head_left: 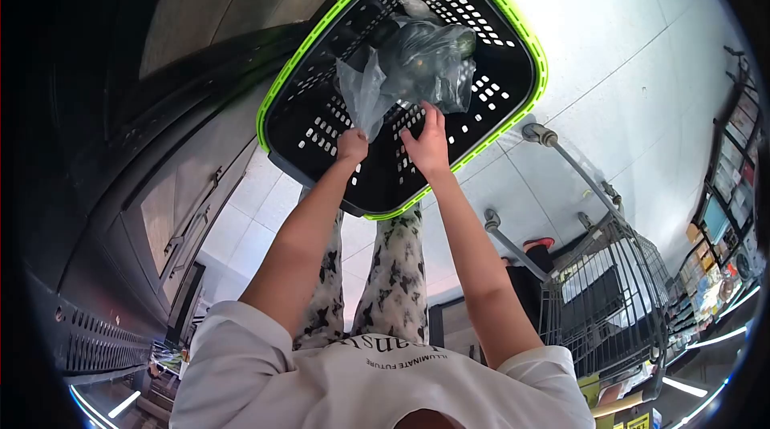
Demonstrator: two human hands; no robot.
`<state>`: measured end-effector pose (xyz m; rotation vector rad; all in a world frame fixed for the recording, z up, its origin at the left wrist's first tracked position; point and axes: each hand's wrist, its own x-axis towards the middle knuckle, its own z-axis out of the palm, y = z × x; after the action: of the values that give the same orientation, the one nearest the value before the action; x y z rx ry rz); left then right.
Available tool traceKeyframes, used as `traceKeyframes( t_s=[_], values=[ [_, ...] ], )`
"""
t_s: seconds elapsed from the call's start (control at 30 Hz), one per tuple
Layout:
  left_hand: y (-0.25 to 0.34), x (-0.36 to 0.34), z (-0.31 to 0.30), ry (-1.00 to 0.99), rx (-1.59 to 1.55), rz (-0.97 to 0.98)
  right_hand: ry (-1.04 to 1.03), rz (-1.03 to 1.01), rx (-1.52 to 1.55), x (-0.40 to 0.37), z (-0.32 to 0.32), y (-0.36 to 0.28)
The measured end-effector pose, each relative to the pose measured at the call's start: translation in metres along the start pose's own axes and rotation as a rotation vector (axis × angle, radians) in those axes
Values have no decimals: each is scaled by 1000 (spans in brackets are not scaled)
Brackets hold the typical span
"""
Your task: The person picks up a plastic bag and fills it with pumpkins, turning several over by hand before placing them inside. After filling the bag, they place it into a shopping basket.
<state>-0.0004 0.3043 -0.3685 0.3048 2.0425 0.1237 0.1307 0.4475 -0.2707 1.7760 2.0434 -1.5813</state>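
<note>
A clear plastic bag [425, 60] with dark round produce inside lies in a black basket with a lime-green rim [513, 24], which stands on the tiled floor in front of me. My left hand [351, 146] pinches the loose, crumpled end of the bag. My right hand [425, 144] reaches into the basket beside it, fingers on the bag's lower edge. Both arms stretch out over my patterned trousers [393, 277].
A metal shopping cart [609, 293] stands to the right, its handle bars [553, 148] close to the basket. A dark cabinet or counter front [160, 188] runs along the left. Shelves of goods [722, 220] line the far right. Pale floor tiles [626, 36] lie beyond the basket.
</note>
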Motion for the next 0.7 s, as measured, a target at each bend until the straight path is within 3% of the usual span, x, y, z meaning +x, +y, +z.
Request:
traceKeyframes(
  t_s=[0.03,0.1,0.13,0.2,0.23,0.33,0.43,0.47,0.57,0.63,0.7],
  values=[
    [-1,4,0,49,66,44,-24,26,-22,6,2,-8],
    [1,18,3,137,201,132,216,-148,-107,32,12,1],
    [6,25,-3,57,209,82,323,-64,-80,45,11,-3],
    [7,44,-9,137,339,156,168,212,9,65,8,0],
    [24,38,-21,216,242,190,106,314,12,72,15,8],
    [43,60,-33,315,197,450,-140,344,-311,70,27,15],
    [64,81,-35,70,205,122,-208,358,-425,87,28,50],
    [56,94,-27,41,171,82,-209,307,-521,92,33,65],
    [37,120,-5,-5,99,-7,-441,-318,-689,76,21,37],
    [37,116,-2,16,95,-51,-335,-388,-585,55,16,26],
    [16,136,5,-225,412,-17,-339,-455,-576,48,3,26]
  ],
)
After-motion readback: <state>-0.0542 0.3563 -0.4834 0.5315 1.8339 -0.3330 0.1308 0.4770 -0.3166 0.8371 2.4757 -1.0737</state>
